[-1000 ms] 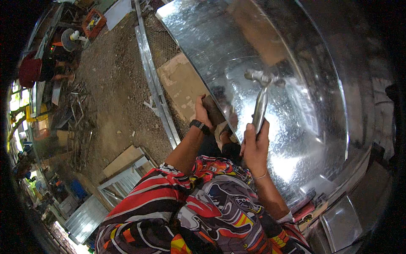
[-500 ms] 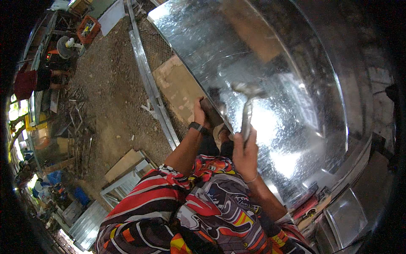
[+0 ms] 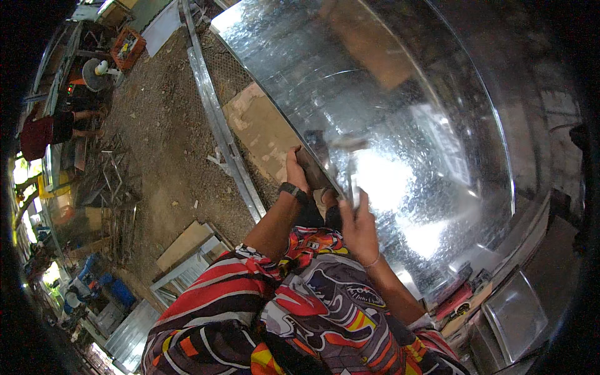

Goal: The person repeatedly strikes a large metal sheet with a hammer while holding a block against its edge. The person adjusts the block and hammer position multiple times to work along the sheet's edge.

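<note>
My right hand [image 3: 360,230] is closed around the handle of a hammer [image 3: 354,178]. The hammer head, smeared by motion, is over a large shiny metal sheet [image 3: 400,119] close to its left edge. On that edge, my left hand [image 3: 296,170] grips a dark flat bar [image 3: 314,167], its thumb on top and its other fingers mostly hidden. The bar lies along the sheet's side, just left of the hammer.
A tan board [image 3: 259,125] and a long metal channel [image 3: 215,103] lie on the dirt ground to the left. At far left are a fan [image 3: 97,75], an orange crate [image 3: 128,49] and another person [image 3: 39,134]. Metal offcuts [image 3: 515,315] are stacked at lower right.
The hammer has swung down and left toward the sheet's edge, and my right hand has shifted slightly left with it. My left hand stays on the bar.
</note>
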Demonstrator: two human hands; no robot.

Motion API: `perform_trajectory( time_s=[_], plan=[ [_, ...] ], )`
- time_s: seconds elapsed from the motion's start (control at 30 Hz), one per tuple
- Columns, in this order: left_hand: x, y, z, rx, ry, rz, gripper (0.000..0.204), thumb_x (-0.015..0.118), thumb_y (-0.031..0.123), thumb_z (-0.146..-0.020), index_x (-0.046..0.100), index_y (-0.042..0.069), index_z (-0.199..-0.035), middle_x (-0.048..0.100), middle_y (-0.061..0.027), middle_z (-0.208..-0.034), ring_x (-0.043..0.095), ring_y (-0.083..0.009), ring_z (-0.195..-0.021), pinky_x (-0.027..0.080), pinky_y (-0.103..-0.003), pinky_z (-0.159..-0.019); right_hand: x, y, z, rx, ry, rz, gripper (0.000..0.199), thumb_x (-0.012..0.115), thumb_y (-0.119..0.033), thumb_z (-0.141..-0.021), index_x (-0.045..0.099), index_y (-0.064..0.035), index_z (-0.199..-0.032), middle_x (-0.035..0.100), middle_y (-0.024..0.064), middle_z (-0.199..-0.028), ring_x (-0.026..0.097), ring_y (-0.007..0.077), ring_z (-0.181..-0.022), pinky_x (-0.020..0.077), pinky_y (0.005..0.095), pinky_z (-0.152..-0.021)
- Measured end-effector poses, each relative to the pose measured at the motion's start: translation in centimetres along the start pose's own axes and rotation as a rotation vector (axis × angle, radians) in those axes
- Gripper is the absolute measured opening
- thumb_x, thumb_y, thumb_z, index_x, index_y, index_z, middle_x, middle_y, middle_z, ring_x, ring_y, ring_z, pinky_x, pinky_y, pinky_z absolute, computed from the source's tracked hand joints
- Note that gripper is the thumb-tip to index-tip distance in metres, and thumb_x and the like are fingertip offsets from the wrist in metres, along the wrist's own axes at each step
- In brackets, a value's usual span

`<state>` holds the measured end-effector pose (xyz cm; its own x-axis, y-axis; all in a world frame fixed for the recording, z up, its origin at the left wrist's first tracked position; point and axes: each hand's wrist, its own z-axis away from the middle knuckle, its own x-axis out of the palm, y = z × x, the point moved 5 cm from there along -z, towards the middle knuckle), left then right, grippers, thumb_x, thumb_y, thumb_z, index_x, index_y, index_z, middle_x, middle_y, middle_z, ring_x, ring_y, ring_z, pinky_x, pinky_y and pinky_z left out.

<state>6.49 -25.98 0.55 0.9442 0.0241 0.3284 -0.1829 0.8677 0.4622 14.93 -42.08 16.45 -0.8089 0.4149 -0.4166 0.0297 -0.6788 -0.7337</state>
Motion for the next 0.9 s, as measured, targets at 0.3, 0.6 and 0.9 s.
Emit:
perform_trajectory(
  time_s=[0.3, 0.6, 0.9],
  plan=[
    [-1.1, -1.6, -1.4, -0.093, -0.016, 0.150, 0.049, 0.054, 0.053, -0.094, 0.069, 0.009, -0.109, 0.072, -0.0084, -0.094, 0.067, -0.0283, -0.084, 0.055, -0.042, -0.084, -4.1, -2.7, 0.4, -0.095, 0.090, 0.000, 0.046, 0.057, -0.031, -0.109, 0.049, -0.0010, -0.142, 0.064, 0.0064, -0.082, 0.063, 0.0125, -0.074, 0.0516, 0.0299, -0.067],
    [-1.3, -2.0, -3.5, 0.057, -0.024, 0.189, 0.052, 0.055, 0.055, -0.094, 0.068, 0.008, -0.114, 0.070, -0.0102, -0.104, 0.067, -0.0280, -0.091, 0.053, -0.046, -0.089, -0.2, 2.0, -0.7, -0.062, -0.089, 0.050, 0.049, 0.056, -0.033, -0.108, 0.047, 0.0000, -0.144, 0.072, 0.0216, -0.106, 0.069, 0.0225, -0.081, 0.0540, 0.0398, -0.075],
    [1.2, -1.1, 3.5, 0.089, 0.067, 0.044, 0.047, 0.055, 0.054, -0.094, 0.068, 0.011, -0.108, 0.070, -0.0091, -0.100, 0.067, -0.0279, -0.093, 0.054, -0.046, -0.085, -2.2, 1.1, 1.7, -0.153, 0.101, -0.022, 0.050, 0.055, -0.032, -0.109, 0.041, -0.0001, -0.145, 0.066, 0.0102, -0.081, 0.065, 0.0213, -0.070, 0.0519, 0.0361, -0.065]
  ],
)
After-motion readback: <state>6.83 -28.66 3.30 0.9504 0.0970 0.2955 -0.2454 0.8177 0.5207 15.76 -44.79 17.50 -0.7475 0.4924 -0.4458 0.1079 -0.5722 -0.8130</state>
